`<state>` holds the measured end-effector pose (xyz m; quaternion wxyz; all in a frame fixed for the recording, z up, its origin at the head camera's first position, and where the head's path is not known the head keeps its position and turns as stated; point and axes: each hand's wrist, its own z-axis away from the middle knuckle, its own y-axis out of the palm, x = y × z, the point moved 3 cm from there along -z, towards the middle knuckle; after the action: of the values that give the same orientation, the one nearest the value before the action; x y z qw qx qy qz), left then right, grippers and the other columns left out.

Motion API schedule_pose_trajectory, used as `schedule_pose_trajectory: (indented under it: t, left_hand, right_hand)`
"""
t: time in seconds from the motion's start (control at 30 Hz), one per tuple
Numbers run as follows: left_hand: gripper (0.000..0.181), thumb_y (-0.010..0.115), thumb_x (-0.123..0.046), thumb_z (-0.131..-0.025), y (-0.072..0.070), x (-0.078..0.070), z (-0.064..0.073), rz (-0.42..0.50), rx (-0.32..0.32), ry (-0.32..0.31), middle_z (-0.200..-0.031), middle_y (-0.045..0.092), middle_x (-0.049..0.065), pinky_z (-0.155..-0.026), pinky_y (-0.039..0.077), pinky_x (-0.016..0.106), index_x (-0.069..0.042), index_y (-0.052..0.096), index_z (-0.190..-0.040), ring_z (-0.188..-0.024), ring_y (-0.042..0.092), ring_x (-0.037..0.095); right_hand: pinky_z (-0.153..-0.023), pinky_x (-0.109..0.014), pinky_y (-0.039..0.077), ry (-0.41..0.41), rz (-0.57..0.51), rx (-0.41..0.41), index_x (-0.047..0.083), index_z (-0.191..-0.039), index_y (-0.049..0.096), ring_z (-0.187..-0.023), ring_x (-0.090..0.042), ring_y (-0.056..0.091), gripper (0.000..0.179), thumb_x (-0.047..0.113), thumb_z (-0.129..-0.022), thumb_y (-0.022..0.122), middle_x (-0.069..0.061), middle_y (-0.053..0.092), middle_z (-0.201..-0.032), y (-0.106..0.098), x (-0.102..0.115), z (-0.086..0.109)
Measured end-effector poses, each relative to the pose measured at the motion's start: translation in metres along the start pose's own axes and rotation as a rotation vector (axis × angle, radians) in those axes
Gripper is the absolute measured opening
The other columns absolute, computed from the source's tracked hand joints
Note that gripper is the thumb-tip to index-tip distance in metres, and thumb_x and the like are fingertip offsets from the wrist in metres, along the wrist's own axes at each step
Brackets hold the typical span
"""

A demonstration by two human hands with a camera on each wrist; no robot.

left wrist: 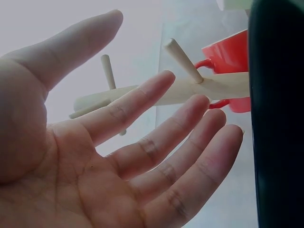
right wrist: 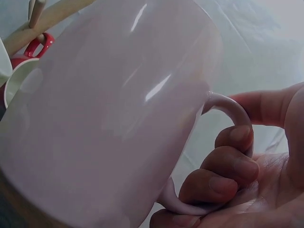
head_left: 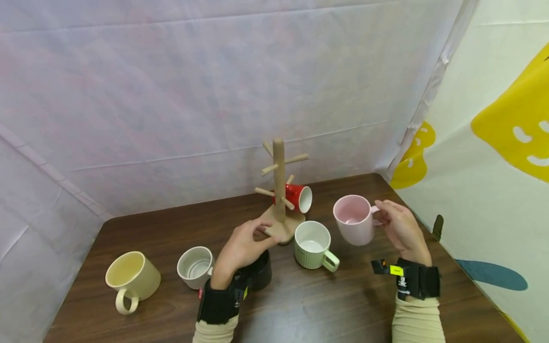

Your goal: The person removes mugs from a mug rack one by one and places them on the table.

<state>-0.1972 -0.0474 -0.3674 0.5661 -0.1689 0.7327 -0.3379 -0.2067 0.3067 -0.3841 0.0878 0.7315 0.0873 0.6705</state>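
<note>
My right hand [head_left: 401,227] grips the handle of a pink mug [head_left: 357,226], its fingers hooked through the loop in the right wrist view [right wrist: 95,109]. The mug is upright, to the right of a pale green mug [head_left: 312,247]. My left hand [head_left: 246,245] is over a black mug [head_left: 259,272], in front of the wooden mug tree [head_left: 279,190]. Its fingers are spread and hold nothing in the left wrist view [left wrist: 156,147]. A red mug [head_left: 296,196] hangs on a lower peg of the tree, its opening facing right.
To the left of my left hand stands a light grey mug [head_left: 195,267]. Farther left is a yellow mug [head_left: 134,278], its handle toward me. The dark wooden table [head_left: 171,228] meets a white cloth wall [head_left: 193,119] at the back.
</note>
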Motion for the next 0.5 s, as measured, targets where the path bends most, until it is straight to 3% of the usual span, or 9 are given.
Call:
schedule_pose_trajectory:
  t: [0.5]
  left_hand:
    - [0.039, 0.069, -0.035, -0.083, 0.001, 0.008, 0.002, 0.033, 0.006, -0.014, -0.106, 0.070, 0.010, -0.083, 0.053, 0.047, -0.013, 0.065, -0.115, -0.098, 0.064, 0.030]
  right_hand:
    - [-0.060, -0.024, 0.048, 0.023, -0.067, -0.025, 0.012, -0.068, 0.068, -0.061, -0.012, 0.047, 0.035, 0.013, -0.098, 0.050, 0.005, 0.056, -0.062, -0.008, -0.012, -0.006]
